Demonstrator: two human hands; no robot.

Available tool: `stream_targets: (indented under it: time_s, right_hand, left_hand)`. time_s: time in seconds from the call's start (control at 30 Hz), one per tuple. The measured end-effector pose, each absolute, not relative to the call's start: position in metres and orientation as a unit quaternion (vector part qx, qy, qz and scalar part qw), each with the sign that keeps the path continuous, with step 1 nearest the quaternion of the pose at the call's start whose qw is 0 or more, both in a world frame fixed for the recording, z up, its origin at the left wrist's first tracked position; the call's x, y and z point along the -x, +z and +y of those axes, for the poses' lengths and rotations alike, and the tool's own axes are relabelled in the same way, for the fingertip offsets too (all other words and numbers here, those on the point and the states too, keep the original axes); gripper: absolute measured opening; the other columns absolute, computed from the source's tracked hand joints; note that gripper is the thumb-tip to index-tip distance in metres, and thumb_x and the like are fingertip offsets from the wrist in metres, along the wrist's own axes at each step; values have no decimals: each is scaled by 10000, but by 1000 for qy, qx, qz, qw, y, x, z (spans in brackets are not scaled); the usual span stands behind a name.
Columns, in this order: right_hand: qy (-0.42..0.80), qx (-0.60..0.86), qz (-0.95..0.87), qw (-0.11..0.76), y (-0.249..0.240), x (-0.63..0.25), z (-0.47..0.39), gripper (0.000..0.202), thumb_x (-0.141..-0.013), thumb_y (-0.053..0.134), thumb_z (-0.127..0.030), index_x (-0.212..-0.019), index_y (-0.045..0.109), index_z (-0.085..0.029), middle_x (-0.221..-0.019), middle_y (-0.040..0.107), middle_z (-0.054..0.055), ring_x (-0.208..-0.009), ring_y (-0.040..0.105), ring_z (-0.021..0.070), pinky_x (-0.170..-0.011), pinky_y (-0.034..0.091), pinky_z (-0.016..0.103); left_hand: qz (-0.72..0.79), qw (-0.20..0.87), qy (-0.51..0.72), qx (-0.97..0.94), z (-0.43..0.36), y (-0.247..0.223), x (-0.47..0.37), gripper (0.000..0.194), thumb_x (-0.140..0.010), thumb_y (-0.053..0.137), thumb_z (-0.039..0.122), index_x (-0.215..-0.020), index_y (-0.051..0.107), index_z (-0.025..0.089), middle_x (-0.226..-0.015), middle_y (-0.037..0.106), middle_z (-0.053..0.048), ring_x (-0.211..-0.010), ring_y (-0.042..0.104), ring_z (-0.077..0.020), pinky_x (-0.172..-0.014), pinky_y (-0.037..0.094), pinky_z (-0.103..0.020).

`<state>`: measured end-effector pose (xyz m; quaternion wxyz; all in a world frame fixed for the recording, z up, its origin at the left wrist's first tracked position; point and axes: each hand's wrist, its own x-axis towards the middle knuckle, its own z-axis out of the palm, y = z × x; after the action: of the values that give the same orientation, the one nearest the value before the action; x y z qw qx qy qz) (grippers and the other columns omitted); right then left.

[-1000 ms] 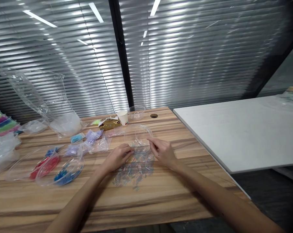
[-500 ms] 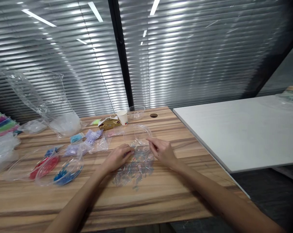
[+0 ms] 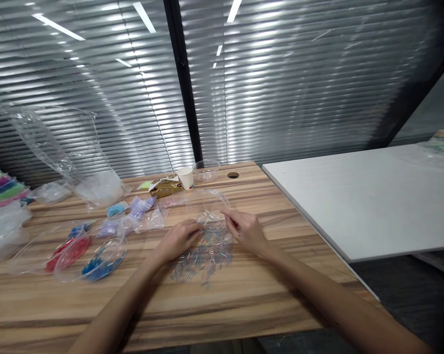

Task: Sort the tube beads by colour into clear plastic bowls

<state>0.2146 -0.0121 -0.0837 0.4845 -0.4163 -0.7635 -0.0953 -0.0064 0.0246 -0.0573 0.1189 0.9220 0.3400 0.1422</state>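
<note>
Between my two hands a clear plastic bowl (image 3: pixel 213 202) shows its curved rim; its outline is faint against the wood. A loose heap of small clear tube-like pieces (image 3: pixel 207 258) spreads over the table in front of it. My right hand (image 3: pixel 246 230) is closed, its thumb and forefinger pinched at the bowl's right edge. On the other side, my left hand (image 3: pixel 181 239) rests low by the heap, fingers curled together near the bowl's left edge. What its fingertips hold is hidden.
Leftward stand clear bowls with red pieces (image 3: pixel 69 253) and blue pieces (image 3: pixel 103 263). Behind them lie small bags of purple pieces (image 3: pixel 141 207). A white paper cup (image 3: pixel 185 178), gold packet (image 3: pixel 166 187) and another clear bowl (image 3: pixel 207 170) sit at the back. A white table (image 3: pixel 373 196) adjoins at right.
</note>
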Motion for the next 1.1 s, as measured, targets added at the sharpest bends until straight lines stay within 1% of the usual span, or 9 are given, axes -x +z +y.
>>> stream_targets:
  time_s: [0.37,1.1]
  right_hand:
    - [-104,415,-764,482,-82,-214,-14,220,-847,451,-127,-1017,588,-158,-824,668,15,-664,602,100,-615,422,216]
    - [-107,414,-768,477,-85,-215,-13,229,-843,452,-130,-1028,583,-163,-870,675,21,-689,618,105,-636,447,214]
  left_hand:
    - [346,127,137,-919,23,-56,6,259,-904,380,309,-1012,590,202,-927,589,-35,-877,539,-141,-787,396,-229]
    - [338,123,139,-923,24,-58,6,286,-904,365,320,-998,597,181,-932,589,-57,-874,535,-152,-783,411,-241]
